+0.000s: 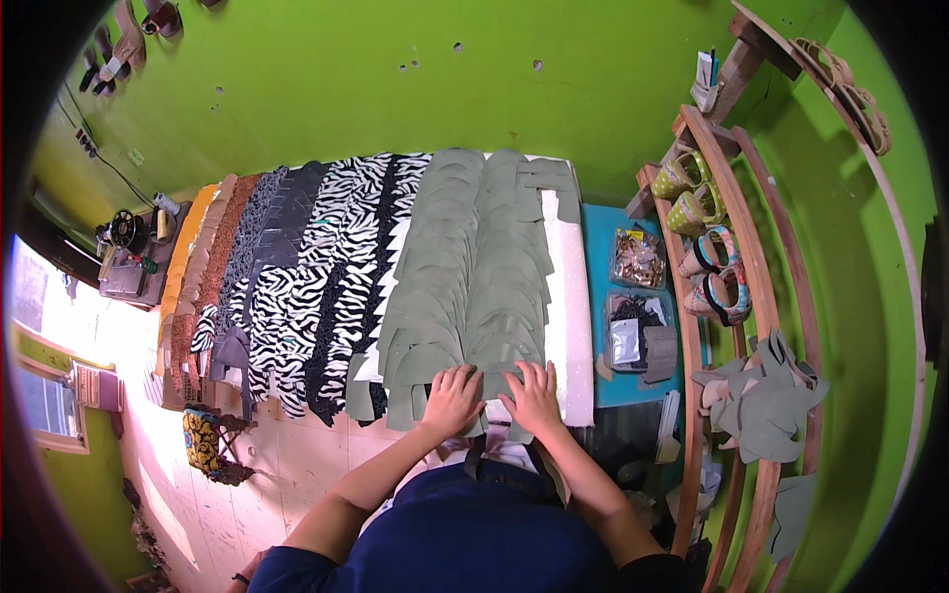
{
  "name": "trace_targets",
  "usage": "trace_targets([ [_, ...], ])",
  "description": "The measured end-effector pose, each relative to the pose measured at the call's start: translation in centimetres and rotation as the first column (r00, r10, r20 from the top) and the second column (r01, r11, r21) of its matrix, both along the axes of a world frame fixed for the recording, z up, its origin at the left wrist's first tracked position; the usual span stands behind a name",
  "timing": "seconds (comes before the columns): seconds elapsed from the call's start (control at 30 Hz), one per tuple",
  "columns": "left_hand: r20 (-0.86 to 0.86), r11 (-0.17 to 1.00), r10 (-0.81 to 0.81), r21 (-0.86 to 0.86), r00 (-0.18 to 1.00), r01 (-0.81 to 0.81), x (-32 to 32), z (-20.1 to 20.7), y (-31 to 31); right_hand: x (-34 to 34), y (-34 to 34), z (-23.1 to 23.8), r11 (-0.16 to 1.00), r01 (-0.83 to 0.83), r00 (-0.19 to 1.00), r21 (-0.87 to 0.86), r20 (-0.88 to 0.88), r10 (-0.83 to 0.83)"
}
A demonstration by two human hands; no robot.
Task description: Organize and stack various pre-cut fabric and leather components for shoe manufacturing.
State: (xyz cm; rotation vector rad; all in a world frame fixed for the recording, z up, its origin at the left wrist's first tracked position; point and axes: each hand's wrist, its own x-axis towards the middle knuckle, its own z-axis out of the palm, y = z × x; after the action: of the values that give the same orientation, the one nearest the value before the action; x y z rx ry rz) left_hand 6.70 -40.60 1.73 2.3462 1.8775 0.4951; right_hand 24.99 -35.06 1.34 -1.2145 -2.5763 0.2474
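Observation:
Two long columns of overlapping grey-green cut pieces [430, 287], rounded at the far ends, run along the table away from me. At the near end of these columns, my left hand [455, 398] lies on the left column with its fingers stretched over the pieces. My right hand [532, 395] rests on the right column's near end, its fingers spread apart. Neither hand visibly holds a piece; the undersides of the fingers are hidden. Left of the columns lie rows of zebra-patterned pieces [297, 287]. A bare strip of white tabletop [568, 326] shows to the right.
Brown and orange rows [188, 267] lie at the table's left end. Right stand clear boxes of small parts [638, 259] on a blue surface and a wooden rack [761, 296] with sandals [714, 287] and loose green pieces [761, 400]. A patterned stool [203, 443] stands front left.

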Motion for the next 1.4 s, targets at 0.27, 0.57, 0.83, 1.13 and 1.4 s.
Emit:
trace_targets([
  [0.27,-0.018,0.999,0.009,-0.038,1.000,-0.009,0.0,0.1,-0.1,-0.2,-0.2,-0.2,0.998,0.018,0.999,-0.056,0.031,-0.016],
  [0.57,-0.005,0.998,0.013,-0.060,1.000,-0.014,-0.1,-0.1,0.2,-0.2,0.0,0.5,0.995,0.094,0.995,-0.042,-0.039,-0.095],
  [0.83,0.020,0.999,0.001,-0.047,1.000,0.000,-0.1,0.0,0.4,0.2,0.0,0.2,0.993,0.040,0.996,-0.108,-0.077,-0.048],
  [1.13,0.038,0.999,-0.010,-0.031,0.999,0.011,0.0,0.0,0.2,0.2,0.1,0.0,1.000,0.021,0.995,-0.012,-0.101,-0.022],
  [1.4,0.053,0.999,-0.034,0.031,0.998,0.032,0.0,0.0,0.2,0.4,-0.1,0.0,0.997,-0.019,0.995,-0.073,-0.096,0.012],
])
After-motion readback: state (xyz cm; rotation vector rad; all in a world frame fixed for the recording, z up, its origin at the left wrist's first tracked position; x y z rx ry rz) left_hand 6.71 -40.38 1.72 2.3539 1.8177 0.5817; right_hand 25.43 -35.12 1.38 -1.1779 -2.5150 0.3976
